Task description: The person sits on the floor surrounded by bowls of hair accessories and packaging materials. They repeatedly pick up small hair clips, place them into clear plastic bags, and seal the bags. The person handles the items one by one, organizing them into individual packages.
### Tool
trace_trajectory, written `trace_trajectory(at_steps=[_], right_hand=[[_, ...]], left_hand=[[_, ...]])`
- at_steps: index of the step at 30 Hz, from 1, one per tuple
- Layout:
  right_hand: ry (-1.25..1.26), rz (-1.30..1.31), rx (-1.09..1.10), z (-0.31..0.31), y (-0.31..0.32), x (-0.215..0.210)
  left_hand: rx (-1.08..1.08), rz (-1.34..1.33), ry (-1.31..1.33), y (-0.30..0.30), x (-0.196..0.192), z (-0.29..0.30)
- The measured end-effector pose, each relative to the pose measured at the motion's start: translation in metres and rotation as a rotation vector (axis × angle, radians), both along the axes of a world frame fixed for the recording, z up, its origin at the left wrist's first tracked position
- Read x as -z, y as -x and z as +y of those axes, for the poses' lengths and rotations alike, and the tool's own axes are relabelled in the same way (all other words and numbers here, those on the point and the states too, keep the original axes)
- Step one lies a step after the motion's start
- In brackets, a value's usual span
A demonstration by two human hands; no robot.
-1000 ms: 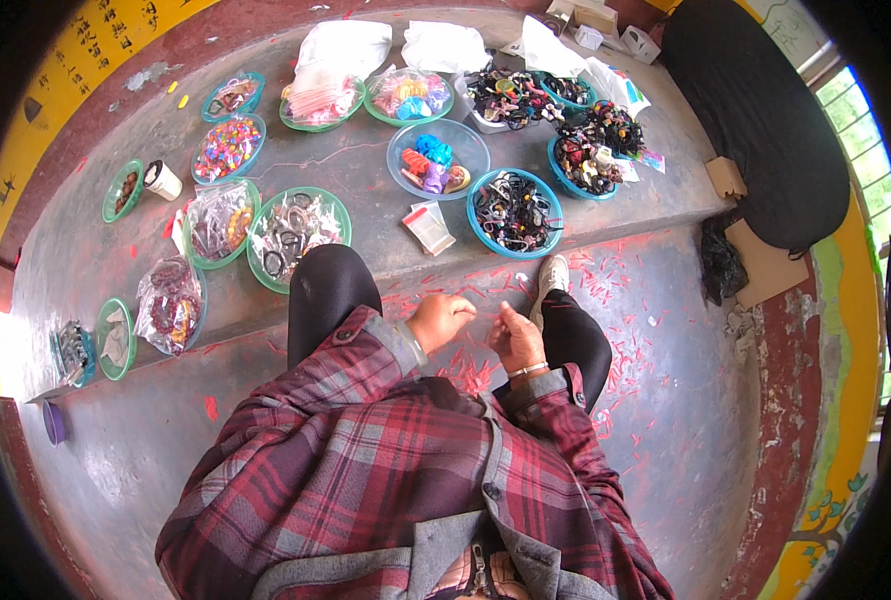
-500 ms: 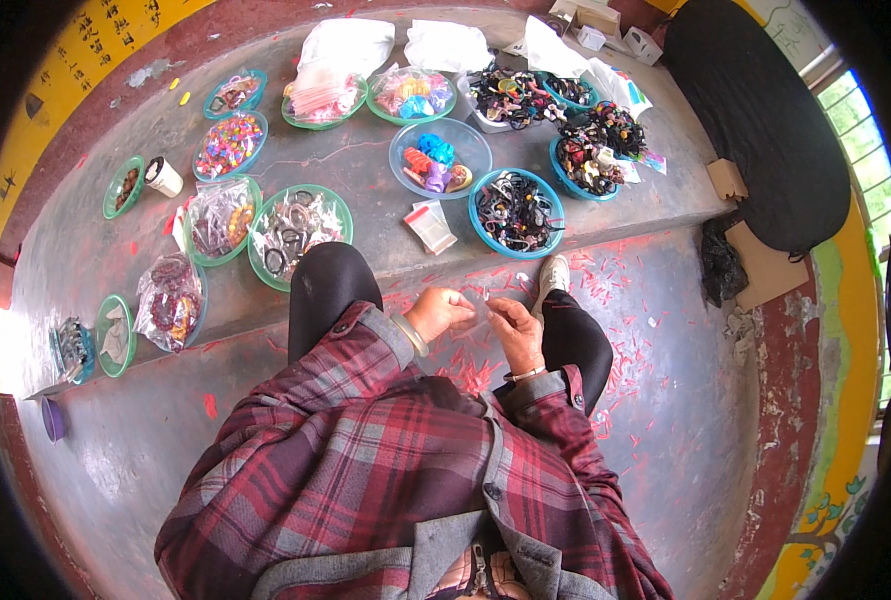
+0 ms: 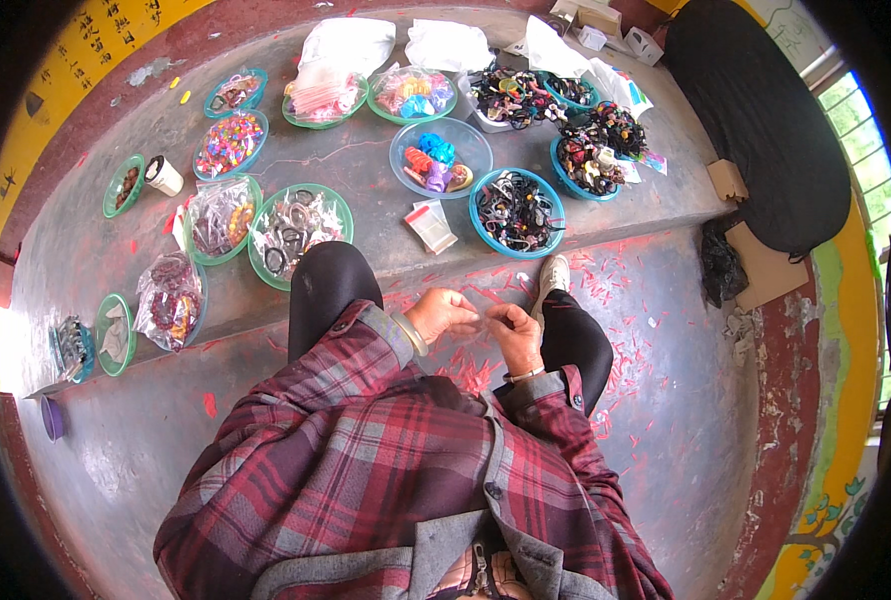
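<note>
Between my knees, my left hand [image 3: 444,316] pinches a thin, see-through piece of plastic [image 3: 482,318] that looks like a small clear bag. My right hand [image 3: 515,338] is close beside it on the right, its fingers curled and pressed together at the plastic's other side. What lies inside the plastic, if anything, is too small to make out. Past my hands, a blue basin [image 3: 518,212] holds a heap of dark hair ties. Left of it, a small clear box with a red strip [image 3: 431,227] lies near the ledge's edge.
Green bowls of bagged hair ties [image 3: 301,228] and bracelets [image 3: 174,300] stand on the raised ledge to the left. A clear blue basin [image 3: 441,150] holds colourful pieces. Red scraps [image 3: 626,340] litter the floor. A black bag [image 3: 723,262] and cardboard [image 3: 766,268] lie at right.
My right hand's fingertips have drawn back slightly and curled more. The left hand stays almost in place, and the bowls have not moved.
</note>
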State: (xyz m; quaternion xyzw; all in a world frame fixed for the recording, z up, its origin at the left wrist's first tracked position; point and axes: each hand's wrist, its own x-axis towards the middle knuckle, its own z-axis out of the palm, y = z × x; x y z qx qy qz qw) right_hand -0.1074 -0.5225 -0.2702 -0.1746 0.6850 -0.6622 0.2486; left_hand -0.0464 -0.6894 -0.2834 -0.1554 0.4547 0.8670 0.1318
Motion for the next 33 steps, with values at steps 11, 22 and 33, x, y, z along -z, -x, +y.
trace_trajectory(at_steps=[11, 22, 33], right_hand=[[0.13, -0.158, 0.13, -0.007, -0.002, -0.014], [-0.043, 0.033, 0.026, -0.003, 0.0, -0.006], [-0.427, 0.206, -0.156, 0.011, 0.008, 0.007]], left_hand=[[-0.003, -0.01, -0.045, -0.001, -0.002, 0.0], [0.006, -0.004, 0.021, 0.001, 0.007, -0.001], [-0.025, 0.634, 1.412, -0.001, 0.015, 0.001]])
